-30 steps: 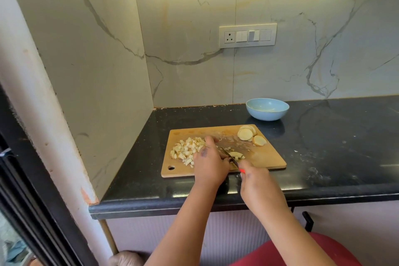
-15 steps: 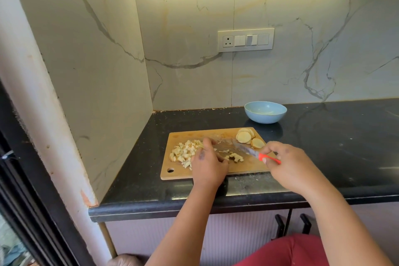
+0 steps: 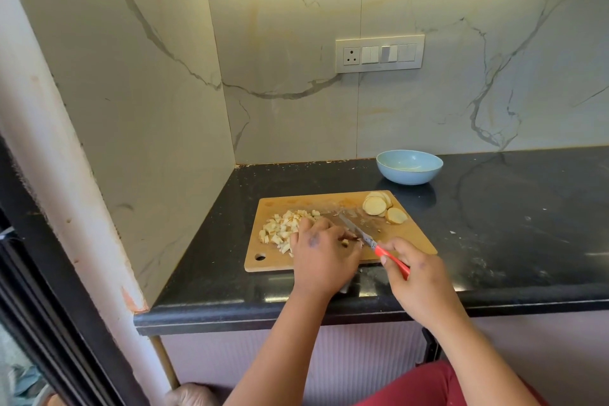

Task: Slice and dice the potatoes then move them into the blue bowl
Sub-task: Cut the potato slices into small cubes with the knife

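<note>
2 hands: both work over the near half of the cutting board [image 3: 408, 234]
Left hand [image 3: 321, 252]: fingers curled down on potato bits beside the diced potato pile [image 3: 283, 227]
Right hand [image 3: 418, 277]: fingers clamped on the red handle of the knife [image 3: 365, 237], blade angled toward the board's middle
Potato slices [image 3: 384, 208]: stacked at the far right corner
Blue bowl [image 3: 409, 167]: behind that corner, apart from the board
Countertop [image 3: 514, 214]: bare black surface right of the board; side wall [image 3: 131, 109] closes the left

Left hand [image 3: 321, 252] hid potato pieces under fingers; grip unclear. Knife [image 3: 369, 238] handle partly buried in right hand [image 3: 418, 277].
</note>
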`<state>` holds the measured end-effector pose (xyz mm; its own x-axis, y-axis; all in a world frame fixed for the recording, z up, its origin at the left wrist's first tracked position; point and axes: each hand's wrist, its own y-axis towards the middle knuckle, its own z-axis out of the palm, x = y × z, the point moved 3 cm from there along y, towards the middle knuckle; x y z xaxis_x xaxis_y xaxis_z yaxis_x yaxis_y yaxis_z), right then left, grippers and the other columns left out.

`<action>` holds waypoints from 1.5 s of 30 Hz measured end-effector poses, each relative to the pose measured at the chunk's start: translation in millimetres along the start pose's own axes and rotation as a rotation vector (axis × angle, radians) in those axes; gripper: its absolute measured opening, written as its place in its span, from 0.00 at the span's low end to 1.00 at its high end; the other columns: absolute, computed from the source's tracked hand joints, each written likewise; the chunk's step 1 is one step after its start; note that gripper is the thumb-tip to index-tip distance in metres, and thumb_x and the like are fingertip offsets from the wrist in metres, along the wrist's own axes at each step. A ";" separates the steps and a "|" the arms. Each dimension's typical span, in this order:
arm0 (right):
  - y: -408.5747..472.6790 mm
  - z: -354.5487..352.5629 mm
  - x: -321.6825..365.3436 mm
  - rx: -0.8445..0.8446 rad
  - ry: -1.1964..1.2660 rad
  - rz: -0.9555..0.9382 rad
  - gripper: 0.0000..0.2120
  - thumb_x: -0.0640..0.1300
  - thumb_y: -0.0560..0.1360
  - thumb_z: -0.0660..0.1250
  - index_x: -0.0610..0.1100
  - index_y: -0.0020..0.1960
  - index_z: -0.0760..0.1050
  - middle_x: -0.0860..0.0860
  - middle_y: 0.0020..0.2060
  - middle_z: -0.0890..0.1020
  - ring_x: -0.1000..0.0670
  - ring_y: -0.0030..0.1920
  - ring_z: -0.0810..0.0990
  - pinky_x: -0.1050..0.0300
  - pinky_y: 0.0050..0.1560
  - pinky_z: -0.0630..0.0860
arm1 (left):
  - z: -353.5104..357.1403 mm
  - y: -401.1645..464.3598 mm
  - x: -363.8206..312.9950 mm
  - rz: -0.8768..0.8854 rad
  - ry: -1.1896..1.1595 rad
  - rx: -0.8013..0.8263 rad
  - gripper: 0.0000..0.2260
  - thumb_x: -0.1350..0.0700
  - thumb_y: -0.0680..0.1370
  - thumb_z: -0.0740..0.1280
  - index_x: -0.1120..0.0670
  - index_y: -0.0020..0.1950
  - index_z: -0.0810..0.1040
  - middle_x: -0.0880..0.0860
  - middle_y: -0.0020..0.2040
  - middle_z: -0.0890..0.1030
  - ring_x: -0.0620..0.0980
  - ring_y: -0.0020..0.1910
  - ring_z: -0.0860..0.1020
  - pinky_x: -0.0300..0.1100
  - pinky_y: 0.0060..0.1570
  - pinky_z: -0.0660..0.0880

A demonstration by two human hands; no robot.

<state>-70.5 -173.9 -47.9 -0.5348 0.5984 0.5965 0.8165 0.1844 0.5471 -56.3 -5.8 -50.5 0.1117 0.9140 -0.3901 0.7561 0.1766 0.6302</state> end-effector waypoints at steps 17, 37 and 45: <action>-9.4 -15.9 -1.7 0.027 -0.049 0.059 0.06 0.40 0.76 0.68 0.51 0.48 0.78 0.57 0.36 0.80 0.59 0.34 0.77 0.71 0.32 0.70 | -8.9 -7.0 -4.0 -0.046 0.049 0.132 0.08 0.47 0.78 0.66 0.48 0.48 0.83 0.45 0.48 0.79 0.51 0.56 0.68 0.46 0.49 0.59; -9.6 -33.5 39.5 0.423 -0.409 0.263 0.11 0.37 0.76 0.65 0.52 0.52 0.74 0.52 0.46 0.78 0.53 0.41 0.75 0.61 0.36 0.71 | -5.0 -6.7 -0.5 -0.109 0.038 0.124 0.08 0.47 0.76 0.66 0.49 0.46 0.83 0.45 0.49 0.80 0.51 0.56 0.68 0.48 0.52 0.62; 35.6 -78.0 38.2 0.473 -0.264 0.184 0.02 0.49 0.78 0.66 0.56 0.47 0.77 0.63 0.39 0.70 0.55 0.42 0.74 0.59 0.38 0.67 | -2.5 -10.7 5.3 -0.092 0.092 -0.070 0.03 0.55 0.75 0.70 0.53 0.44 0.84 0.50 0.44 0.80 0.57 0.49 0.72 0.48 0.46 0.63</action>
<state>-78.7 -205.3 40.1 -0.3515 0.8169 0.4573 0.9321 0.3511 0.0892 -65.5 -1.9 -57.7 -0.0183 0.9218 -0.3874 0.7135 0.2834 0.6407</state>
